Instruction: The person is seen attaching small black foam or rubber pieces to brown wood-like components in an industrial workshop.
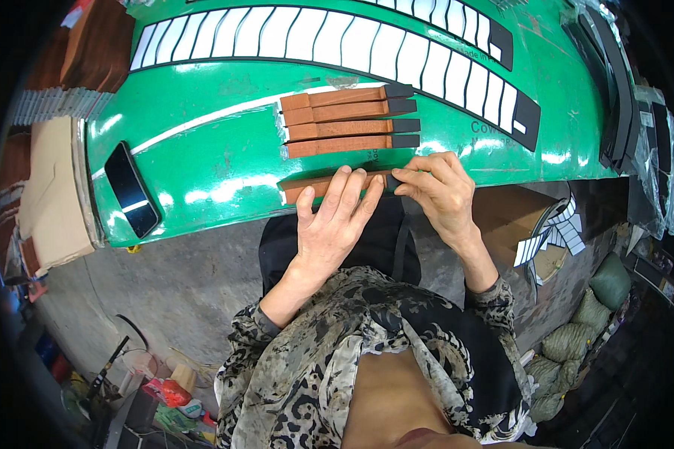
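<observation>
Along the near edge of the green table lies a long brown box-like strip (296,190) with a black end. My left hand (331,226) rests on it palm down, its fingertips holding its top and near side. At the strip's black end, my right hand (443,196) pinches with thumb and forefinger; the other fingers are curled. What exactly lies between those fingertips is hidden. Just beyond my hands, several similar brown strips (337,129) with black ends lie side by side, their pale ends toward the left.
A long black sheet of white labels (352,36) curves across the far table, with a second sheet (457,22) behind. A phone (132,191) lies at the left beside a cardboard box (56,194). Dark strips (610,90) hang at the right edge; an open carton (509,213) stands below.
</observation>
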